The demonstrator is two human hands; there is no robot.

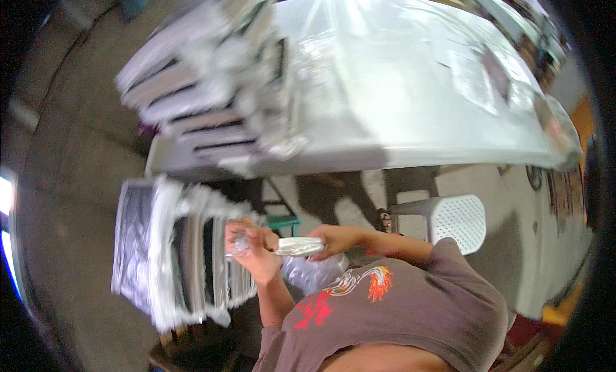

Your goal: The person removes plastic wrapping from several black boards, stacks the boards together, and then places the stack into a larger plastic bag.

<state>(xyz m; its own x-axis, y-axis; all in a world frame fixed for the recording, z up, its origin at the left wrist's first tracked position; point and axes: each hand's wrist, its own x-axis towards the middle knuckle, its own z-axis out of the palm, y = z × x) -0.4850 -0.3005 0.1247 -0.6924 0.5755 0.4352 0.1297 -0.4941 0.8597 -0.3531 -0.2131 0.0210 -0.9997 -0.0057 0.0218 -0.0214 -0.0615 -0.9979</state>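
Close to my chest, my left hand [255, 249] is closed, with crumpled clear plastic showing at its fingers. My right hand [335, 240] grips the other end of a narrow white plastic-wrapped bundle [300, 246] that spans between the two hands. What is inside the bundle cannot be made out. Clear plastic film [314, 274] hangs below it, against my shirt. Just left of my left hand is a stack of flat panels in clear plastic [163, 256], their dark and pale edges showing.
A white table [385, 115] stretches across the far side, with a tall stack of plastic-wrapped panels [212, 83] at its left end. Loose clear plastic [471, 77] lies toward its right. A white stool [459, 223] stands right of me, and a wooden chair [192, 349] at lower left.
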